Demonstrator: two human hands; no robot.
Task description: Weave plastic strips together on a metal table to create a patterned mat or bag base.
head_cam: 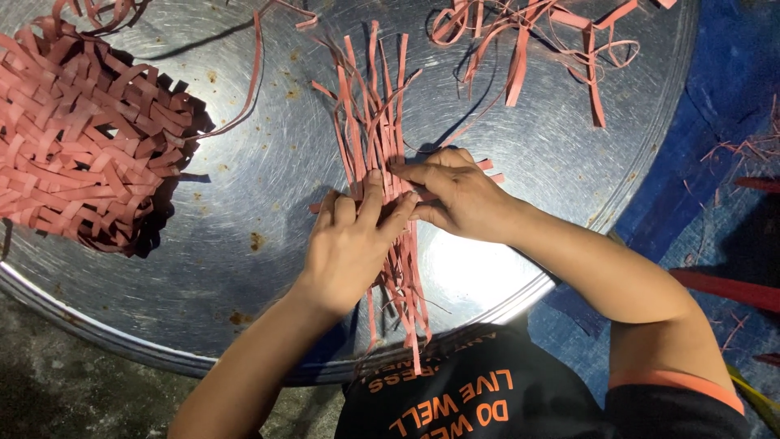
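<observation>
A bundle of thin pink strips (375,114) lies lengthwise on a big round metal tray (268,162). My left hand (351,244) presses flat on the middle of the bundle, fingers spread over the strips. My right hand (455,193) comes in from the right and pinches a few strips beside the left fingertips. A short crosswise strip shows at both sides of the hands. The strips' lower ends fan out below my left palm toward the tray's near rim.
A woven mat of the same pink strips (81,138) rests on the tray's left side. Loose curled strips (536,41) lie at the far right. A blue sheet (715,162) with red strips covers the ground to the right; bare concrete lies at lower left.
</observation>
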